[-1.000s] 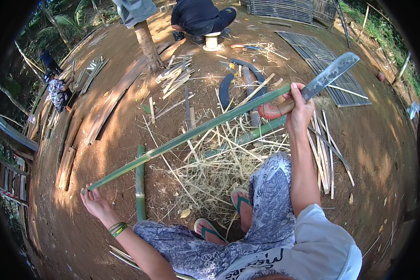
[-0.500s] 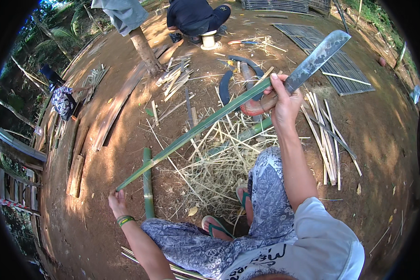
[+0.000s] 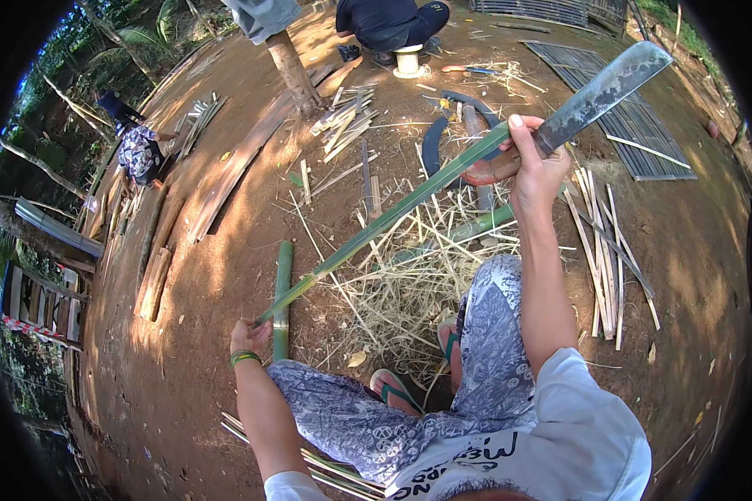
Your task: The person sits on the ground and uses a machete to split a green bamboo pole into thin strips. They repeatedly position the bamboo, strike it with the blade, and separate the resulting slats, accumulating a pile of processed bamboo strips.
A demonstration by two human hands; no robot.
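A long green bamboo strip [image 3: 393, 215] slants across the space before me, rising from lower left to upper right. My left hand [image 3: 251, 336] pinches its lower end, beside a green bamboo pole [image 3: 284, 265] on the ground. With my right hand [image 3: 536, 177] I grip a machete [image 3: 610, 93] by its handle, mostly hidden in the fingers. The thumb and fingers of that same hand also pinch the strip's upper end. The dark, worn blade points up and away to the right, off the strip. Beneath the strip lies a heap of pale bamboo shavings [image 3: 393, 305].
Split bamboo strips [image 3: 597, 250] lie at right, more [image 3: 347, 125] ahead. A dark curved band [image 3: 431, 146] lies beyond the shavings. A slatted panel [image 3: 635, 125] is far right. One person [image 3: 384, 23] sits ahead; another [image 3: 142, 152] crouches far left. A wooden post [image 3: 297, 75] stands ahead.
Both hands, the strip and the machete show slightly further right and higher in view, and the ground has shifted with them. My grips look the same. The crouching person at left has changed posture.
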